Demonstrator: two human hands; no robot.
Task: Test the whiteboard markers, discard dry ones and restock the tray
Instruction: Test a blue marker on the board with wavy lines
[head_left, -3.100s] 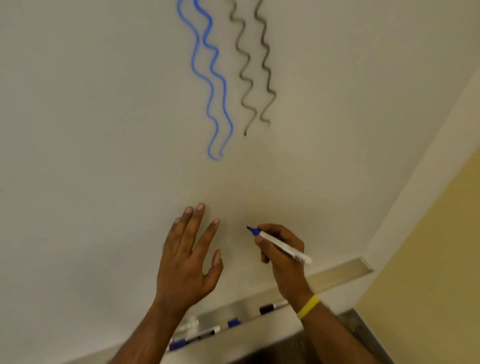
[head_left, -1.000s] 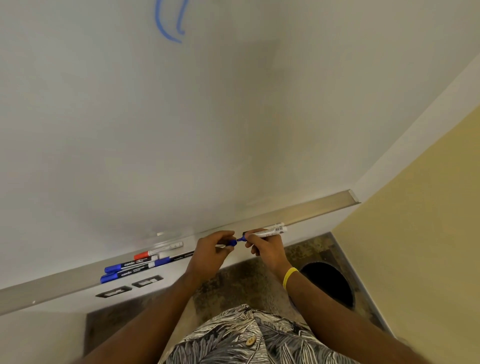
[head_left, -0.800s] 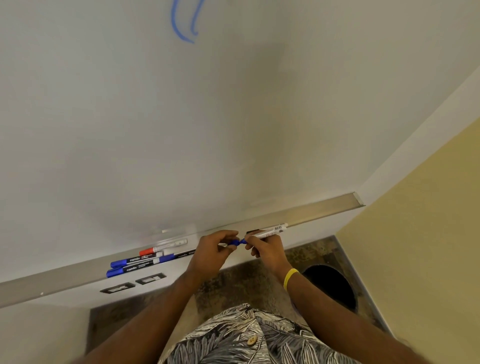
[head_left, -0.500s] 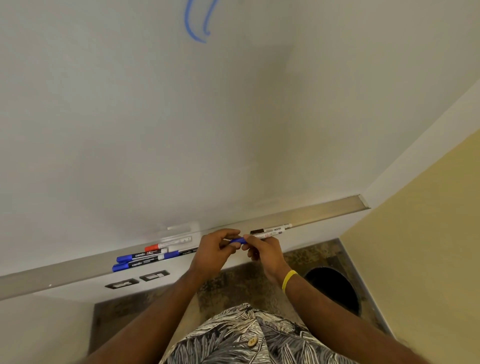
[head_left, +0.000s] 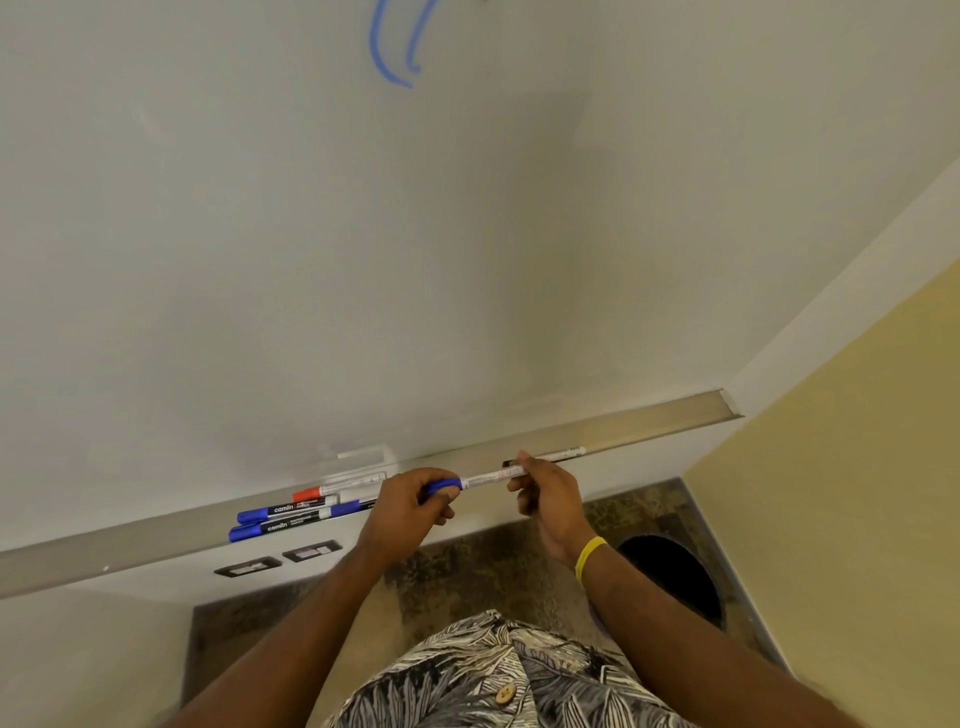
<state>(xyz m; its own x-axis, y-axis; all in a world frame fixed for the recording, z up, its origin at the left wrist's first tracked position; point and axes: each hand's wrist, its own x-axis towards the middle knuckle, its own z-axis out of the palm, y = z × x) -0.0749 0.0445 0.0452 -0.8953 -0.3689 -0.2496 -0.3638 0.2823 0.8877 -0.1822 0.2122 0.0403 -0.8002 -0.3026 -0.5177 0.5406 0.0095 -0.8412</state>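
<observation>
The marker (head_left: 488, 476) is judged light, stiff and smooth. A thin plastic barrel of this kind can be rolled out of a loose pinch, so it is best taken round the middle of the barrel, or at cap and barrel together if the cap is to be pressed home.

It is held level just in front of the tray (head_left: 654, 426), about midway along it. Its blue cap end is wrapped by the curled fingers of the left hand (head_left: 410, 509), and the far end of its white barrel is pinched by the fingertips of the right hand (head_left: 550, 496). The bare barrel is left showing between them.

In the tray's left part a red-capped marker (head_left: 337, 488) and two blue markers (head_left: 291, 518) are laid. A dark bin (head_left: 670, 571) is seen on the floor below the tray's right end.
</observation>
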